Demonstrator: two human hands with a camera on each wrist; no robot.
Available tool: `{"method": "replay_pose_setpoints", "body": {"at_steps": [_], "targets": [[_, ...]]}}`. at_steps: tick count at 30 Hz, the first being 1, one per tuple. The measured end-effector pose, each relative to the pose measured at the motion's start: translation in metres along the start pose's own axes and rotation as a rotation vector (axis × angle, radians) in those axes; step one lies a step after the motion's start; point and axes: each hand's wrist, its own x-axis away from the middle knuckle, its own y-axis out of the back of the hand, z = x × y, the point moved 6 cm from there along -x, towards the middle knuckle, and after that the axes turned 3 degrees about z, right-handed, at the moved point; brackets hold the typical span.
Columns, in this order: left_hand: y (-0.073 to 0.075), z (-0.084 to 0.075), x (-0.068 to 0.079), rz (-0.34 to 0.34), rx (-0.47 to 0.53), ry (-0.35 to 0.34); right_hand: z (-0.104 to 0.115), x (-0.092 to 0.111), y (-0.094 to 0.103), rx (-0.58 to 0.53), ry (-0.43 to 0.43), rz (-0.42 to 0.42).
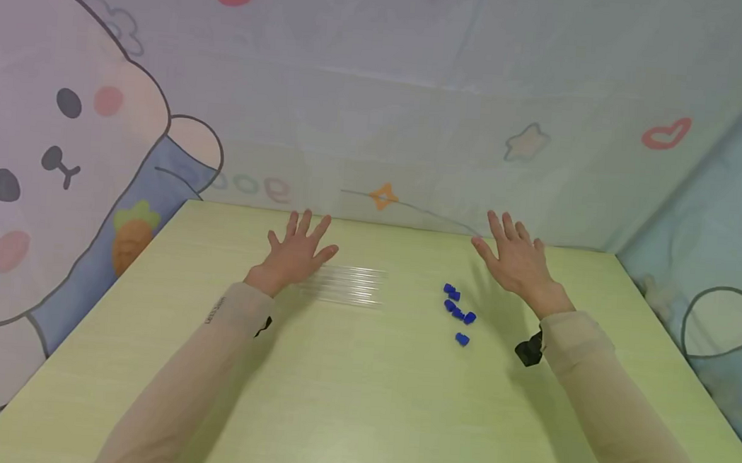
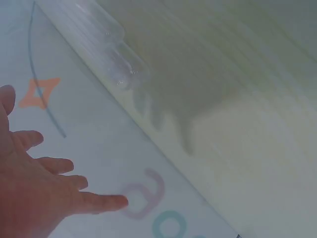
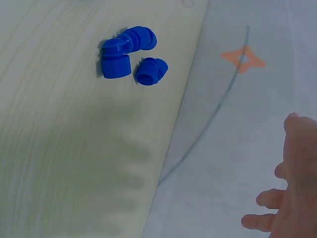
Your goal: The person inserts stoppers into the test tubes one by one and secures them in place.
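Observation:
Several clear test tubes (image 1: 350,285) lie side by side on the table, and their rounded ends (image 2: 121,69) show in the left wrist view. My left hand (image 1: 289,258) hovers by the tubes' left end with its fingers spread, holding nothing. Right of the tubes lie several small blue caps (image 1: 458,313) in a loose group, one a little nearer me. A ridged blue cap (image 3: 116,66) shows closely in the right wrist view. Beyond them and to the right, my right hand (image 1: 522,269) is held above the table, its fingers extended and nothing in its grasp.
The pale wood-grain table (image 1: 348,400) ends at a printed cloth backdrop (image 1: 378,118) along its far edge. More cloth hangs at both sides. A black wrist device (image 1: 529,349) sits below the right sleeve.

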Motion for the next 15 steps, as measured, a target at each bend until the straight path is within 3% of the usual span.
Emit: {"method": "replay_pose_setpoints", "body": {"at_steps": [9,15], "targets": [[-0.015,-0.022,-0.014,-0.006,-0.104,-0.167,0.003,-0.001,-0.008,0.021,0.047,0.038],[-0.020,-0.031,-0.025,0.030,-0.101,-0.224,0.006,-0.004,-0.006,0.023,0.056,0.037]]}}
